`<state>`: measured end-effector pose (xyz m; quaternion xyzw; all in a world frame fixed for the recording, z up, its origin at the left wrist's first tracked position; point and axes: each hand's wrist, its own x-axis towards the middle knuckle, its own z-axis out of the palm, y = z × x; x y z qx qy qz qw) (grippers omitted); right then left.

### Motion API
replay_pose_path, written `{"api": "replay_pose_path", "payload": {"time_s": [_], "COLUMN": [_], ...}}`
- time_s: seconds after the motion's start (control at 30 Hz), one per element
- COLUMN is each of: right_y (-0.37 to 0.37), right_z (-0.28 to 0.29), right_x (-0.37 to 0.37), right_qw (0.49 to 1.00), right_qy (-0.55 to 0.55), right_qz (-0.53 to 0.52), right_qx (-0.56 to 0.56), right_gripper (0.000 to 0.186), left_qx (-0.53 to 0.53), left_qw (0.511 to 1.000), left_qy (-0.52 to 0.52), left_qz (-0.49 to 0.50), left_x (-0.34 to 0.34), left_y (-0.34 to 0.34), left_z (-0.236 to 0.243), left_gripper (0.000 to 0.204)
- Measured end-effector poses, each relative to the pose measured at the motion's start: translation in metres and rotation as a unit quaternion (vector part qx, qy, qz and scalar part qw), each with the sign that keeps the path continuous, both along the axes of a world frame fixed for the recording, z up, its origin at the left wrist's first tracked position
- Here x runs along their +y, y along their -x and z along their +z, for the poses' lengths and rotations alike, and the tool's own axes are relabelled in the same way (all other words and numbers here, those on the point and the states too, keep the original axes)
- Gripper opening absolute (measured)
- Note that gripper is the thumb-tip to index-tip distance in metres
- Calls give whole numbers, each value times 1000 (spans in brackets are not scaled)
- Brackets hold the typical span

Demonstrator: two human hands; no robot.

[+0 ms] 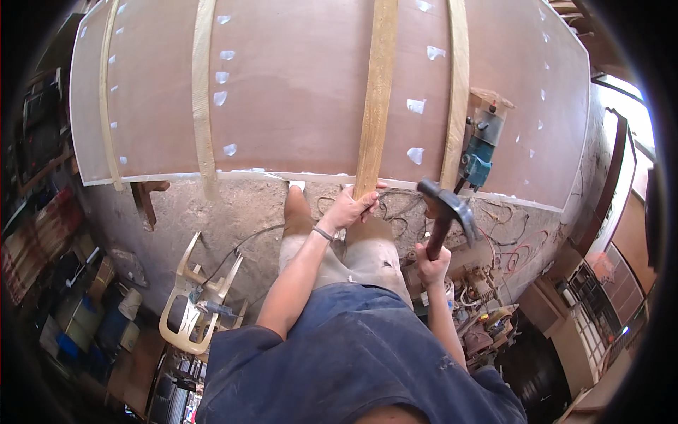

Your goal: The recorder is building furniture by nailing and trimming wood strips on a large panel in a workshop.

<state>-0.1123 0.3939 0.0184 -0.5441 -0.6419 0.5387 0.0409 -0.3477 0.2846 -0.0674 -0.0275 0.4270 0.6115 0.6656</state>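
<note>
A large reddish-brown plywood panel (304,92) lies flat in front of me with several pale wooden strips across it and white glue blobs between them. My left hand (351,208) grips the near end of one loose wooden strip (376,99) at the panel's front edge. My right hand (432,265) holds a claw hammer (446,205) by its reddish handle, head raised just off the panel's edge.
A teal and grey electric router (480,145) stands on the panel to the right of the strips. Tangled wires (508,247) lie on the dirt floor. A pale plastic chair (194,297) lies at lower left, with cluttered tools and boxes (92,311) beyond.
</note>
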Motion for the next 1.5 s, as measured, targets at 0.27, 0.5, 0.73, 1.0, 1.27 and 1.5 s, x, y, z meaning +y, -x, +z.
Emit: {"api": "replay_pose_path", "payload": {"time_s": [0.27,0.5,0.73,1.0,1.27,1.5], "right_y": [6,-3,4,4,5,11], "right_z": [2,-47,-24,-38,-58,-58], "right_x": [-14,-21,-23,5,3,4], "right_qw": [985,940,975,980,984,990], "right_qy": [-106,-155,-126,-129,-73,-50], "right_qz": [124,247,114,39,-34,-35], "right_qx": [-54,-178,-142,-145,-156,-128], "right_gripper": [11,23,22,28,29,30], "left_qx": [-1,23,-39,406,322,45], "left_qw": [1000,996,997,876,919,981], "left_qy": [30,78,57,259,212,119], "left_qz": [9,-25,22,1,85,148], "left_x": [-14,-7,-5,-36,7,9], "left_y": [-31,-39,-37,-72,-75,-66], "left_z": [-14,-43,-29,-23,-11,-5], "left_gripper": [27,17,38,57,56,34]}}
